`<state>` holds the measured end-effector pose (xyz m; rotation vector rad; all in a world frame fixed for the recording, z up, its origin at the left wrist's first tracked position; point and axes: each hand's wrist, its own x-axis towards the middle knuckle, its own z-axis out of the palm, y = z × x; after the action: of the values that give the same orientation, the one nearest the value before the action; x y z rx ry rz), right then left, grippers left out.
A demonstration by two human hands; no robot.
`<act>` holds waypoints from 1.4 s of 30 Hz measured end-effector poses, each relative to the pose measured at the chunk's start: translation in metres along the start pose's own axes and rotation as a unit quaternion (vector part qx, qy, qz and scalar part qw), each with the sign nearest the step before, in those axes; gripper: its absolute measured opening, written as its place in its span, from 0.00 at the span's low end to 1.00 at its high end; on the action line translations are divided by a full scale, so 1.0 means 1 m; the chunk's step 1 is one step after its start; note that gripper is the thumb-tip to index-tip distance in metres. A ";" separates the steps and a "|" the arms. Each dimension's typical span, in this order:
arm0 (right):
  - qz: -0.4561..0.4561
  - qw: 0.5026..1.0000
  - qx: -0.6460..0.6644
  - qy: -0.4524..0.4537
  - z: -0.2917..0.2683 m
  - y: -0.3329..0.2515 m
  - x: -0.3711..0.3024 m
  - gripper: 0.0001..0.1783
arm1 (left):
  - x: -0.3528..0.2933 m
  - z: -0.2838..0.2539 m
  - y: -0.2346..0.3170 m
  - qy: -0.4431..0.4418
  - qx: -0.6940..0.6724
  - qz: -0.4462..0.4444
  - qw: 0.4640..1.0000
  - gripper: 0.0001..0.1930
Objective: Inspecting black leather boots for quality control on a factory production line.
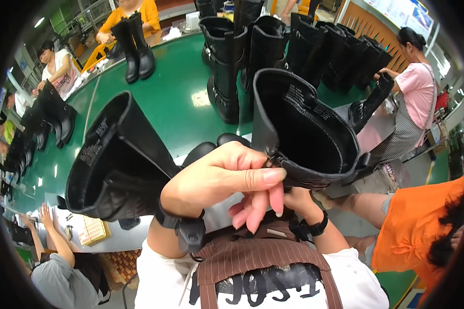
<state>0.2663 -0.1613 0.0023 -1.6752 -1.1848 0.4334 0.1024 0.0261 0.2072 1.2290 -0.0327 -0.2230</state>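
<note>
A tall black boot [263, 118] stands upright in front of me, its wide shaft opening facing up and printed lettering on the lining. My left hand [227, 177] reaches across to the near edge of that opening. Thumb and index finger pinch the rim beside a seam, perhaps at a zipper; the other fingers curl loosely below. Under the same rim is my right hand [300, 200], close against the shaft, its fingers hidden by the boot and the left hand. A second black boot [149, 144] leans open-topped to the left, beside my left wrist, apparently not held.
A green work table [175, 108] stretches ahead. Several tall buckled boots [224, 77] stand at its far side, and a pair [134, 49] farther left. Co-workers sit around it, one in orange [412, 226] close on my right. A small box [93, 230] lies at lower left.
</note>
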 end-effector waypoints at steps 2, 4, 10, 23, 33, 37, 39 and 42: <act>-0.005 1.000 0.002 0.016 -0.004 0.001 0.006 0.29 | 0.000 0.015 0.016 0.029 0.022 0.000 0.999 0.22; -0.011 1.000 0.004 0.027 -0.007 -0.001 0.011 0.30 | 0.009 0.021 0.019 0.031 0.008 0.009 0.999 0.21; 0.033 0.998 0.035 0.042 -0.004 -0.011 0.003 0.26 | 0.000 0.008 -0.043 0.115 0.205 0.126 0.964 0.20; 0.214 0.924 -0.277 -0.150 -0.022 -0.099 -0.015 0.19 | -0.155 -0.027 -0.187 0.591 0.563 -0.187 0.546 0.28; 0.111 0.948 0.125 -0.271 0.163 -0.027 0.064 0.15 | -0.123 -0.061 -0.234 0.609 0.241 0.078 0.752 0.25; 0.183 0.883 0.127 -0.413 0.158 -0.033 0.078 0.18 | -0.124 -0.062 -0.234 0.627 0.257 0.038 0.734 0.22; 0.261 0.801 0.277 -0.463 0.156 -0.049 0.081 0.20 | -0.125 -0.064 -0.236 0.624 0.246 0.056 0.739 0.22; 0.175 0.838 0.320 -0.406 0.144 -0.090 0.075 0.22 | -0.124 -0.066 -0.235 0.631 0.261 0.036 0.729 0.20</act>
<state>0.1500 -0.0208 0.0351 -1.0914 -1.0949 1.7000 -0.0452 0.0363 -0.0232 1.7189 1.1184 0.7896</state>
